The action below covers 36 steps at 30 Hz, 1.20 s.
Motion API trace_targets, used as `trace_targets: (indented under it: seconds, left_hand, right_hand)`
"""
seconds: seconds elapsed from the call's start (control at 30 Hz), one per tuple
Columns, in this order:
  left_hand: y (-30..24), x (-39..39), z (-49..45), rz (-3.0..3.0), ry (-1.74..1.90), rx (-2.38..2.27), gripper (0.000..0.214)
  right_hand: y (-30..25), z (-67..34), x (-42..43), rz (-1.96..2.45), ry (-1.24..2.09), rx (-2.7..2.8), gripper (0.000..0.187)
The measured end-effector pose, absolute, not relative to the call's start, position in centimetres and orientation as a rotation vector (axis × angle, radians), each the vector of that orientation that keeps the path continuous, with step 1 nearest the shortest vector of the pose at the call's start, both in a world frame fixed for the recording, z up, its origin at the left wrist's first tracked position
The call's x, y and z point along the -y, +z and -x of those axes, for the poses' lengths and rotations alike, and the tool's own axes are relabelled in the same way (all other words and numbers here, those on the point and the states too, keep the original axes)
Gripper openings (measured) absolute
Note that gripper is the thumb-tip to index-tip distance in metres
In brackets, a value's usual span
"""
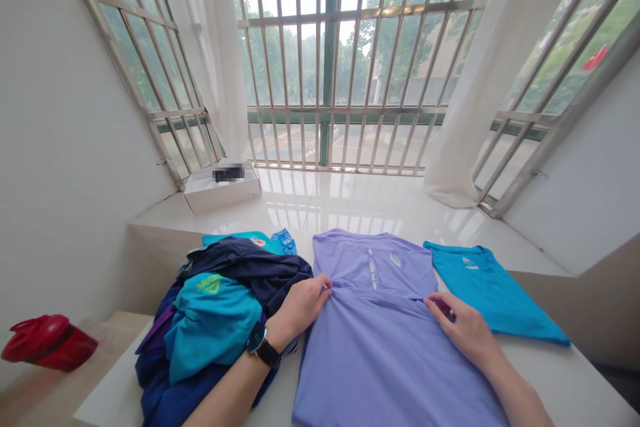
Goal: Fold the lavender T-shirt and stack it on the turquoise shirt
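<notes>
Our left hand (pixel 300 310) and right hand (pixel 463 327), fingers lightly curled, pinch the fold (pixel 375 299) across the lavender T-shirt (pixel 380 367) lying on the white window ledge (pixel 575 380), drawing it evenly taut.

This looks like a room in a home, a bay-window nook: a glossy white tiled sill (pixel 340 197) runs ahead at twelve o'clock below barred windows (pixel 345 60), sheer white curtains (pixel 485 80) hang at one o'clock, trees (pixel 400 33) stand outside, and a heap of clothes (pixel 200 327) lies at eight o'clock.
</notes>
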State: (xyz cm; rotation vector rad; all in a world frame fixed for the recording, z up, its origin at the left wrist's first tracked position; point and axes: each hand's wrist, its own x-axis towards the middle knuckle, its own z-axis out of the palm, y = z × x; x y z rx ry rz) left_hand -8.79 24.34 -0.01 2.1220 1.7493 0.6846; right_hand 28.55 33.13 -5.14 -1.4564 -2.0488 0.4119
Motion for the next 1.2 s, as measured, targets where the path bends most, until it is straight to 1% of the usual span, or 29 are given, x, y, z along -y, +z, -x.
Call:
trace_targets:
  seconds: [0.23,0.37,0.57,0.63,0.8,1.0,1.07,1.2]
  left_hand:
    - [-0.9,-24.7,9.0,-2.189,0.621,-1.774,0.014]
    - [-0.8,-24.8,9.0,-2.243,0.615,-1.747,0.016]
    - [-0.4,-24.9,9.0,-2.27,0.604,-1.724,0.015]
    - [-0.3,-24.8,9.0,-2.27,0.618,-1.72,0.014]
    - [-0.2,-24.8,8.9,-2.331,0.565,-1.699,0.015]
    - [-0.3,-24.8,8.7,-2.383,0.535,-1.727,0.011]
    - [-0.3,-24.8,8.7,-2.389,0.523,-1.721,0.012]
    - [-0.3,-24.8,9.1,-2.387,0.492,-1.684,0.013]
  right_hand:
    - [-4.6,-27.9,-32.9,1.515,0.396,2.067,0.04]
    - [-3.7,-27.6,-32.3,1.492,0.33,1.999,0.039]
    - [-2.4,-29.1,-32.1,1.602,0.221,1.849,0.044]
    - [-2.1,-30.0,-32.0,1.647,0.269,1.877,0.044]
    - [-0.9,-32.1,-31.3,1.733,0.591,2.026,0.042]
    - [-0.6,-33.3,-30.5,1.712,0.831,2.054,0.048]
    - [-1.0,-33.5,-30.4,1.714,0.867,2.076,0.044]
    - [-1.3,-33.5,-30.4,1.716,0.816,2.14,0.027]
